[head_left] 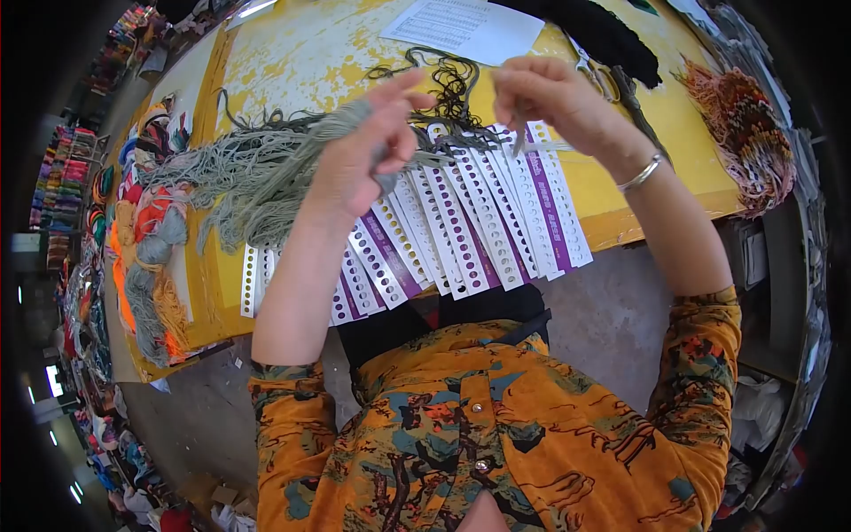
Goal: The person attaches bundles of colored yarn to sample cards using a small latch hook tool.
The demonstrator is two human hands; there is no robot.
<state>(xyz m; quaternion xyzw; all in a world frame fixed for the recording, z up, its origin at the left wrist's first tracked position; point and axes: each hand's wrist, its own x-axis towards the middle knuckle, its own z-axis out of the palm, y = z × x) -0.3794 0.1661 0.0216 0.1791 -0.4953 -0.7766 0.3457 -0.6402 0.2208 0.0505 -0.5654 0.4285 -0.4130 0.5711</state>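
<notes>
My left hand [368, 155] is closed around a hank of grey-green yarn [341, 124], its index finger stretched out to the right. From that hand the yarn spreads left in loose strands over the table. My right hand [554, 97] is raised to the right with thumb and fingers pinched together. A short grey piece shows under those fingertips, too small to name. Below both hands lies a row of white and purple cards [550, 199] with punched holes, overlapping and jutting past the table's front edge. Grey yarn lies across the tops of several cards.
The yellow table [301, 53] has worn paint. At its back lie printed sheets [443, 22], black yarn [612, 40] and scissors [594, 71]. Dark curly strands [452, 84] lie behind the cards. Coloured yarn bundles [155, 257] sit at left, a pink-brown bundle [740, 137] at right.
</notes>
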